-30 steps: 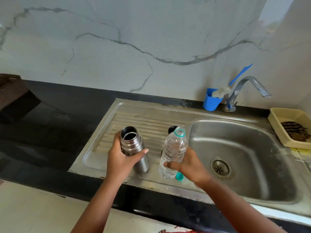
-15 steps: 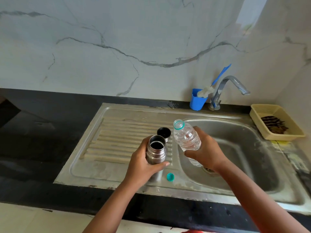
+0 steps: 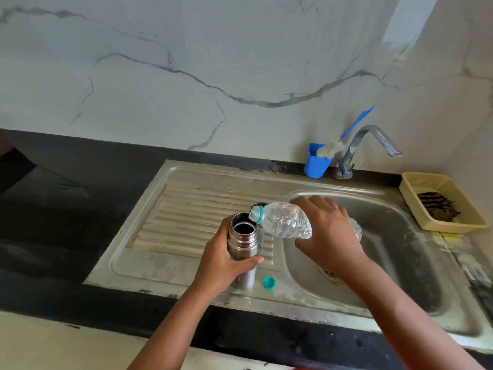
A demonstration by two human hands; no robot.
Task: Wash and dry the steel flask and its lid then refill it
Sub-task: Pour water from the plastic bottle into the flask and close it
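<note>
Her left hand is wrapped round the steel flask, which stands upright on the draining board near the sink's front edge. The right hand grips a plastic water bottle tipped nearly flat, its mouth touching the flask's rim. She'd best tilt slowly and keep mouth over opening. The teal cap lies just beside the flask.

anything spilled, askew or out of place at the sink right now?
No spill visible. The plastic bottle, held by the right hand, is tipped with its mouth at the steel flask opening; the left hand grips the flask. The teal cap lies loose on the drainboard, near the sink basin edge.
</note>
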